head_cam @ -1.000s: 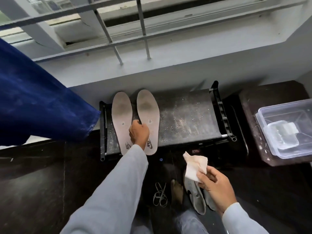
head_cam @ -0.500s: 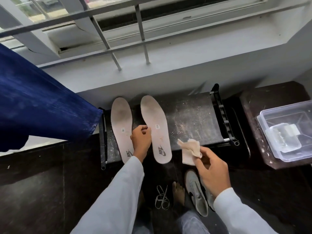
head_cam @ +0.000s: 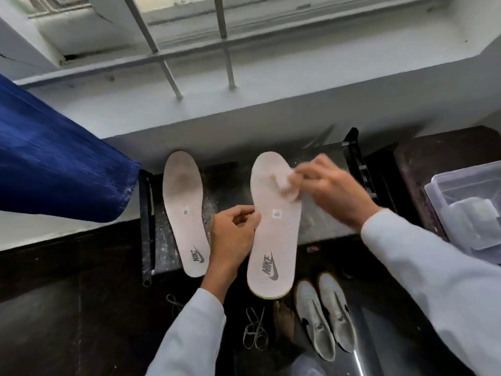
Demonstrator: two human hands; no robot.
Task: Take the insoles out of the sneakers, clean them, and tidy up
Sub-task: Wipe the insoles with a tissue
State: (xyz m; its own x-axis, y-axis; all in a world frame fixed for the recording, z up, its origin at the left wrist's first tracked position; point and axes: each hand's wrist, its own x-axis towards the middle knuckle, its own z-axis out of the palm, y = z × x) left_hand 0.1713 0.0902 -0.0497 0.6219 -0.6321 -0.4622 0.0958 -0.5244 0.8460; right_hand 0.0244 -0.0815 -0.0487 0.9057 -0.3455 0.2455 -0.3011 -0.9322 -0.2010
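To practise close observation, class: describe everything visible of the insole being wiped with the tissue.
The insole is pale pinkish-white and foam-like, with a grey NIKE swoosh at the heel and a small label mid-length. Its heel end points toward the person, past the front edge of the dark rack. The left hand grips its left edge; the right hand presses a tissue on its forefoot.

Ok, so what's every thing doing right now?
Held pale Nike insole: lifted by its edge, being wiped.
Other pale Nike insole: flat on the dark rack, dark smudge near toe.
White crumpled wipe: pressed on the held insole.
Left hand: pinches the held insole's edge.
Right hand: holds the wipe; blurred.
White sneakers: side by side on floor.
White laces: loose on floor.
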